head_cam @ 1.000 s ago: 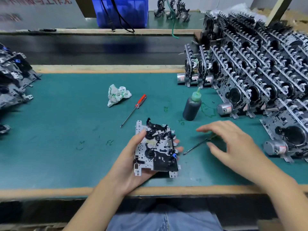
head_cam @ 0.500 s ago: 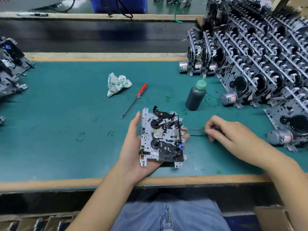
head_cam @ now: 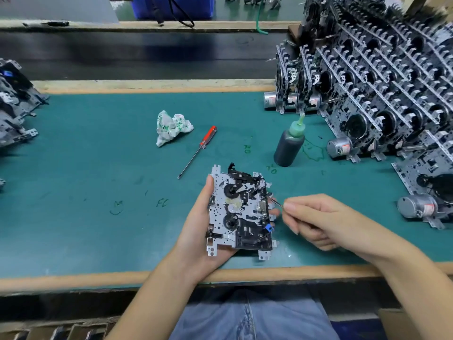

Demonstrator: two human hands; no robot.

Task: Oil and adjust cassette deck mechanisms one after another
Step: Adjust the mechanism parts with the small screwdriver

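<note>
A: Where was the cassette deck mechanism (head_cam: 241, 209)?

B: Low in the centre of the frame, above the green mat (head_cam: 98, 168) near its front edge. The left hand (head_cam: 199, 231) cradled it from below and from the left, thumb up along its left edge, fingertips curling round the right edge.

A: And the right hand (head_cam: 316, 220)?

B: Just right of the mechanism, fingers curled, thumb and forefinger pinching a thin metal tool (head_cam: 277, 202) (too slim to tell exactly what kind). Its tip pointed left, at the mechanism's right edge; whether it touched, I couldn't tell.

A: The oil?

B: A dark oil bottle (head_cam: 289, 146) with a green nozzle stood upright on the mat, up and right of the held mechanism, apart from both hands.

A: Anything else?

B: A red-handled screwdriver (head_cam: 198, 150) lay diagonally at centre, a crumpled cloth (head_cam: 172, 127) to its upper left. Stacked mechanisms (head_cam: 380, 82) filled the upper right, leaning in rows, and more mechanisms (head_cam: 14, 106) sat at the left edge.
</note>
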